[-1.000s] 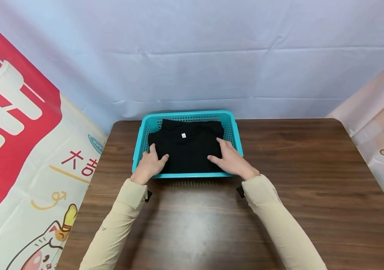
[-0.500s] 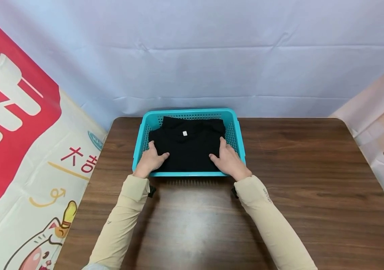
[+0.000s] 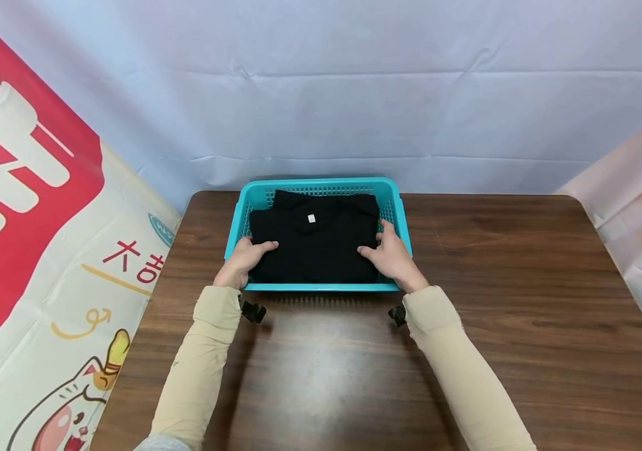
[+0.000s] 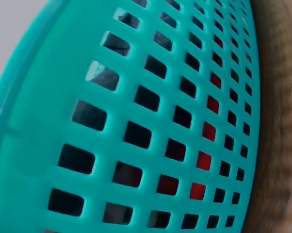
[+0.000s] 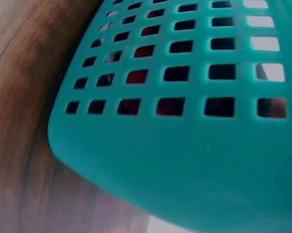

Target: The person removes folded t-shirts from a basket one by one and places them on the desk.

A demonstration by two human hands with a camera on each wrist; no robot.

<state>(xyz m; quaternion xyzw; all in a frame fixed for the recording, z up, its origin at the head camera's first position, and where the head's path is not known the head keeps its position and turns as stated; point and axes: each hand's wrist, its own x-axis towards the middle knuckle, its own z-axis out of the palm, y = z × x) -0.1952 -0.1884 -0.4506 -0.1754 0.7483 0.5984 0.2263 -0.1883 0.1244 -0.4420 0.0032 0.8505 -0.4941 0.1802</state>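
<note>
Whether the left hand (image 3: 242, 258) and right hand (image 3: 395, 257) pinch the black shirt (image 3: 317, 250) is unclear, but uneven pulling could unfold it.

Both arms (image 3: 201, 360): stretched forward
Left hand (image 3: 243, 258): thumb inward, fingers mostly hidden
Right hand (image 3: 395, 255): thumb inward, forefinger forward

The basket (image 3: 321, 287) walls the black clothing (image 3: 314, 250) in, except above.
</note>
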